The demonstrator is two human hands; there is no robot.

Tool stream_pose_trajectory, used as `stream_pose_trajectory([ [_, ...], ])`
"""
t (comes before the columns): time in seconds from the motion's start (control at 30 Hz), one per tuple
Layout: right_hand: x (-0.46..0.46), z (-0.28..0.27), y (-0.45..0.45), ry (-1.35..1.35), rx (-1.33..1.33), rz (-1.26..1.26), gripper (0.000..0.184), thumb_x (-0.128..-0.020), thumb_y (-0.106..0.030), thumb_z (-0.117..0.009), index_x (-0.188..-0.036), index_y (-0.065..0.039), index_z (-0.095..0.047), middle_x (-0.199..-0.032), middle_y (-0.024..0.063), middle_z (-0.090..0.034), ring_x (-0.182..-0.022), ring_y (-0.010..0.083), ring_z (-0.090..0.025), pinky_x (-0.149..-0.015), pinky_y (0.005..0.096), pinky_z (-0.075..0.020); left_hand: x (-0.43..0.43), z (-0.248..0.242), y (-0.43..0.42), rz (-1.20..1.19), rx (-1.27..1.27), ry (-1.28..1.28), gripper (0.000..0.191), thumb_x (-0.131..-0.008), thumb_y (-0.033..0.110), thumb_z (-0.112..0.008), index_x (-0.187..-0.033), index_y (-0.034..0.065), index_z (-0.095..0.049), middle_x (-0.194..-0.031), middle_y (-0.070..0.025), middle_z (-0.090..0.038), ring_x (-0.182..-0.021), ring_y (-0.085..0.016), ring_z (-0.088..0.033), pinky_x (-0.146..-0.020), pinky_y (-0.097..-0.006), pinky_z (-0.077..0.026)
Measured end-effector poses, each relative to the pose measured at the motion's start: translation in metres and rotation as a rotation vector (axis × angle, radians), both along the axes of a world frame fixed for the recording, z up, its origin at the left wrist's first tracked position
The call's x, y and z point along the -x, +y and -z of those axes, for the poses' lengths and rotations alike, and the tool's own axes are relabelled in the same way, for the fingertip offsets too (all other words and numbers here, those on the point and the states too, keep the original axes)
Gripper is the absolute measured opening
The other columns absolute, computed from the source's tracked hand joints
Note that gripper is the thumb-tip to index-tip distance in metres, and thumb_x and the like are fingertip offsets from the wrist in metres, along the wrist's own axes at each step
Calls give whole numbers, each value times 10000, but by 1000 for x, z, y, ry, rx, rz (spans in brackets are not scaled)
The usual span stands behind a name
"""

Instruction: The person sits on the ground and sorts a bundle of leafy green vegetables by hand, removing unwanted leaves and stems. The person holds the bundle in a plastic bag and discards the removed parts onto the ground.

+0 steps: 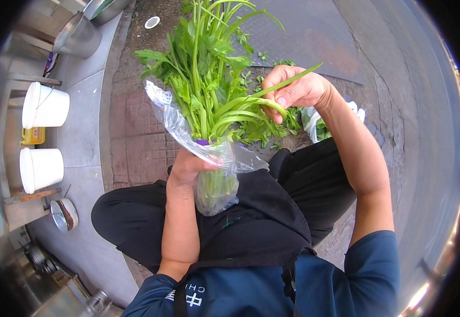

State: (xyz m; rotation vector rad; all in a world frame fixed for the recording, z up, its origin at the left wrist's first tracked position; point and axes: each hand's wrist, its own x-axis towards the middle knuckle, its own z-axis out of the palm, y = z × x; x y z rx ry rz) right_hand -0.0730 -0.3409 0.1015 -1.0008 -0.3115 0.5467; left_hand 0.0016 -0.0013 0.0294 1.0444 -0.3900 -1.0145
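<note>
My left hand (192, 164) grips the lower stalks of a bunch of leafy celery (204, 75), held in front of my lap. A clear plastic bag (218, 190), printed near its upper edge, wraps the base of the bunch and hangs loosely around it. Just above my hand, a purple band (203, 142) circles the stalks. My right hand (293, 91) pinches thin green stalks bent out to the right of the bunch; one stalk points past the fingers to the upper right. Below that hand, plucked leaves (259, 130) lie on the ground.
A white plastic bag (313, 123) with greens lies beyond my right knee. Flat on the ground ahead is a metal plate (297, 35). Along the left stand white lidded buckets (47, 105), a metal pot (78, 37), a yellow jug (35, 136) and a round tin (64, 215).
</note>
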Motion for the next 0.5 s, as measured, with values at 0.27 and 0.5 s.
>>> stream_pose_trajectory([
  [0.27, 6, -3, 9, -29, 64, 170, 214, -906, -84, -746, -1095, 10, -711, -946, 32, -728, -895, 118, -666, -858, 296, -518, -2, -3, -2, 62, 48, 49, 808, -672, 190, -940, -1370, -53, -614, -1126, -166, -711, -961, -273, -732, -900, -405, -604],
  [0.5, 1, 0, -5, -13, 314, 248, 235, -948, -162, -774, -1116, 2, -780, -1031, -4, -762, -951, 96, -666, -949, 270, -497, 0, -6, -3, 47, 47, 78, 1028, -675, 216, -916, -1551, -73, -465, -1131, -164, -693, -952, -261, -721, -866, -391, -599],
])
